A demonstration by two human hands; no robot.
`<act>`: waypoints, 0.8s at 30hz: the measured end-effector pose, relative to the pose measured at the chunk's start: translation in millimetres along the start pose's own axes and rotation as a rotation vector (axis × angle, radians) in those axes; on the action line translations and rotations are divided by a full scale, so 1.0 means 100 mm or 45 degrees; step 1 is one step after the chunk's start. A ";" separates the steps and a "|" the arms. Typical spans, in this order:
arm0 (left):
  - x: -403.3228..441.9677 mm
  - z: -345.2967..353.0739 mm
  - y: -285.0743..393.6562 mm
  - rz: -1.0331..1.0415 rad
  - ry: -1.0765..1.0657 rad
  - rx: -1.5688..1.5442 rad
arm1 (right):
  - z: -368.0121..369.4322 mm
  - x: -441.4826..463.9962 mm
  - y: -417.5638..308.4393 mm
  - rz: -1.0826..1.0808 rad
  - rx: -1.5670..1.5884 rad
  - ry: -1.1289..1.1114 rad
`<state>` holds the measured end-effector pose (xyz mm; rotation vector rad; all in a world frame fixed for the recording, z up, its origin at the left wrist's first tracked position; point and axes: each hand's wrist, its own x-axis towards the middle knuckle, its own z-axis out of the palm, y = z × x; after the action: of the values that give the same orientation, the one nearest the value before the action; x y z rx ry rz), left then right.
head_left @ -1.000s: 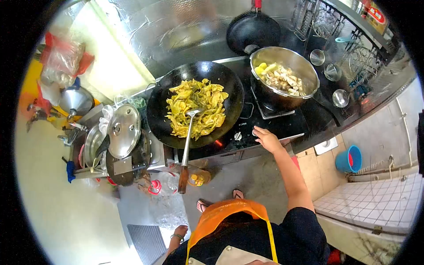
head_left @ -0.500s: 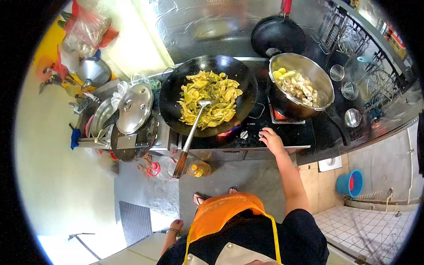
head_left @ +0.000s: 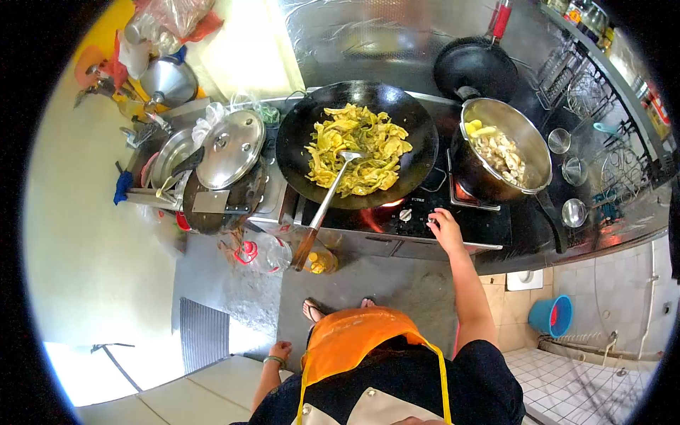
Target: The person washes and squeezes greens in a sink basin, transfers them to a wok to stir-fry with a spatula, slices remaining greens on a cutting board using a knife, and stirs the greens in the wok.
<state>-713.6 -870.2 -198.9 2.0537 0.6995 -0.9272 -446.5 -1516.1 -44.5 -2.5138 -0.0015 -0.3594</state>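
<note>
"Pinching what with my right hand [head_left: 446,231]?"

"A mostly hidden round stove knob [head_left: 431,220], below and right of the round black metal wok [head_left: 298,152]. Slow, small turns suit it. Left hand [head_left: 280,350], below the wok: I can't tell."

Strong white light from the near left bleaches a strip of floor [head_left: 249,329]; glare catches the steel lid [head_left: 230,161], foil splashback [head_left: 386,42] and far side of the wok [head_left: 292,163]. Wide-angle distortion bows the counter [head_left: 598,239] at right, and black vignetting swallows the corners.
</note>
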 end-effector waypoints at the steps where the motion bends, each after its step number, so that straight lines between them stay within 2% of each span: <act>1: -0.05 0.00 0.05 -0.048 -0.003 0.005 | 0.00 0.00 0.00 -0.006 0.000 -0.009; 5: -0.13 0.06 -0.02 -0.105 -0.023 -0.030 | 0.03 0.01 0.03 -0.026 -0.019 -0.020; 11: 0.02 0.13 -0.40 0.038 0.007 -0.006 | 0.00 0.01 -0.03 0.039 0.016 -0.056; 14: -0.28 0.04 0.01 0.130 0.046 0.169 | 0.00 0.01 -0.04 0.063 0.028 -0.069; 17: -0.15 0.04 -0.10 0.160 0.034 0.117 | 0.00 0.00 -0.05 0.054 0.017 -0.053; 20: -0.21 0.04 -0.02 0.010 -0.006 -0.034 | 0.01 -0.01 -0.02 0.003 -0.005 -0.016; 24: -0.27 0.06 0.02 0.078 0.051 -0.010 | -0.01 0.00 -0.02 0.014 -0.003 -0.038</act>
<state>-729.7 -880.6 -179.2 2.0801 0.6564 -0.8489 -447.1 -1514.5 -42.6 -2.5204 0.0012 -0.3180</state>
